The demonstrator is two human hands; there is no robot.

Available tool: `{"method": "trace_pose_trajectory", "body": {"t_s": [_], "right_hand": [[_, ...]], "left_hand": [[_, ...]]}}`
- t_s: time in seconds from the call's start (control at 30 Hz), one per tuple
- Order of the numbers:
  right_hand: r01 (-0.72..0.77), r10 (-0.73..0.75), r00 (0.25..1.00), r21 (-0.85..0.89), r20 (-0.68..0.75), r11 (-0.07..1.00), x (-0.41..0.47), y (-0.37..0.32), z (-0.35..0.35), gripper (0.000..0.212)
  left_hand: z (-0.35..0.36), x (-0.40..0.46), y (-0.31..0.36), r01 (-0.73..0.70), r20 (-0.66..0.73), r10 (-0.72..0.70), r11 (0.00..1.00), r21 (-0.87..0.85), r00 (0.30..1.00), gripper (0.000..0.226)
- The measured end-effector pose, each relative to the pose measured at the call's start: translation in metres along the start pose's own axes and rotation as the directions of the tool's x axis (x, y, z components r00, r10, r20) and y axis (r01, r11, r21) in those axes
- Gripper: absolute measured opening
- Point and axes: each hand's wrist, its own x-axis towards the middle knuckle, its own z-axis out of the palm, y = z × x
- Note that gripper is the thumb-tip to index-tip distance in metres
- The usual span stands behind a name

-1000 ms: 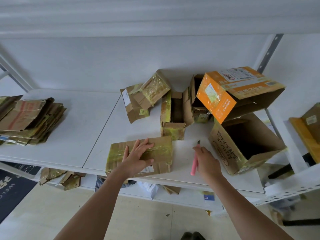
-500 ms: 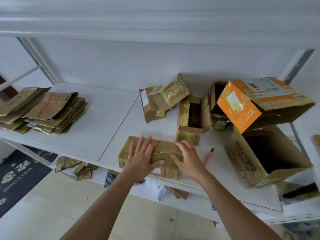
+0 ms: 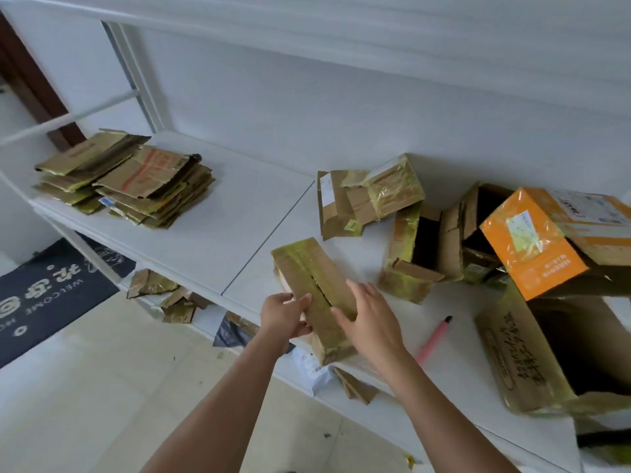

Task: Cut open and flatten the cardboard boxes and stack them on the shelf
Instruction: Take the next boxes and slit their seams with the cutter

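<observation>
I see the taped cardboard box (image 3: 312, 288) at the centre of the frame, lying on the front edge of the white shelf (image 3: 239, 240) with its near end overhanging the edge. A slit runs along the tape on its top face. The left hand (image 3: 285, 317) grips the box's left side, thumb on top and fingers curled underneath. The right hand (image 3: 370, 322) rests on the right side of the box with fingers extended against its top face; I cannot tell whether the thumb wraps the far edge.

The pink cutter (image 3: 433, 339) lies on the shelf to the right of the right hand, apart from it. At the right of the frame stand several uncut boxes: a large brown box (image 3: 522, 363) lying on its side at lower right, an orange box (image 3: 536, 240) tilted on top of it, and smaller opened boxes (image 3: 413, 254) behind the cutter. At the upper left, a stack of flattened cardboard (image 3: 136, 179) sits on the same shelf surface, well apart from the held box.

The shelf surface is white laminate with a dark seam between two panels. A white wall (image 3: 341, 97) backs the shelf. Below the shelf, cardboard scraps (image 3: 164, 295) lie on a lower level. The floor is pale tile, with a dark welcome mat (image 3: 41, 295) at the left edge.
</observation>
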Motion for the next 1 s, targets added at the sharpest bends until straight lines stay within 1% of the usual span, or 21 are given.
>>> {"method": "trace_pose_trajectory", "body": {"t_s": [0.13,0.2,0.27,0.3,0.33,0.47,0.53,0.6,0.67,0.73,0.8,0.87,0.9,0.97,1.0], "right_hand": [[-0.03,0.031,0.999,-0.069,0.01,0.997,0.009,-0.01,0.003,0.049],[-0.044,0.046,0.999,-0.138,0.013,0.99,0.011,-0.015,0.006,0.039],[-0.027,0.034,0.999,-0.225,0.026,0.974,0.014,-0.019,0.007,0.03],[-0.022,0.031,0.999,-0.239,0.033,0.971,0.016,-0.019,0.007,0.027],[-0.018,0.028,0.999,-0.218,0.042,0.976,0.019,-0.019,0.005,0.026],[0.003,-0.004,0.997,0.014,0.08,1.0,0.027,-0.011,-0.004,0.027],[0.01,-0.023,0.995,0.135,0.099,0.991,0.028,-0.006,-0.009,0.02],[-0.004,-0.027,0.992,0.246,0.122,0.969,0.032,0.002,-0.016,0.038],[0.0,-0.038,0.991,0.293,0.126,0.956,0.034,0.007,-0.021,0.045],[0.018,-0.057,0.99,0.289,0.127,0.957,0.036,0.011,-0.025,0.046],[-0.003,-0.039,0.99,0.296,0.135,0.955,0.038,0.013,-0.026,0.046],[-0.082,0.028,0.988,0.366,0.151,0.927,0.038,0.02,-0.026,0.046],[-0.151,0.081,0.981,0.424,0.179,0.893,0.036,0.026,-0.025,0.045],[-0.284,0.169,0.948,0.477,0.271,0.831,0.025,0.037,-0.02,0.036],[-0.341,0.196,0.926,0.491,0.323,0.802,0.018,0.042,-0.015,0.039]], "left_hand": [[0.004,-0.003,0.005,-0.029,-0.044,0.032,0.998,0.063,0.999,0.049],[0.003,-0.002,0.005,-0.029,-0.043,0.034,0.994,0.104,0.998,0.043],[0.001,-0.001,0.006,-0.028,-0.041,0.033,0.993,0.115,0.999,0.038],[0.002,-0.002,0.006,-0.03,-0.041,0.035,0.993,0.118,0.999,0.038],[0.002,-0.003,0.006,-0.035,-0.044,0.04,0.991,0.126,0.998,0.038],[0.002,-0.003,0.007,-0.055,-0.076,0.069,0.983,0.175,0.995,0.03],[0.001,-0.002,0.006,-0.055,-0.073,0.069,0.981,0.185,0.995,0.03],[0.001,-0.002,0.006,-0.053,-0.06,0.065,0.981,0.189,0.996,0.036],[0.0,-0.003,0.006,-0.055,-0.052,0.067,0.98,0.191,0.996,0.039],[0.0,-0.003,0.007,-0.056,-0.052,0.068,0.978,0.201,0.996,0.039],[0.0,-0.003,0.007,-0.051,-0.05,0.063,0.977,0.208,0.997,0.038],[-0.003,-0.003,0.006,-0.049,-0.055,0.061,0.976,0.211,0.997,0.032],[-0.006,-0.003,0.007,-0.047,-0.063,0.061,0.976,0.214,0.996,0.027],[-0.014,-0.003,0.006,-0.044,-0.073,0.062,0.975,0.218,0.995,0.017],[-0.018,-0.004,0.006,-0.047,-0.072,0.064,0.976,0.213,0.995,0.015]]}}
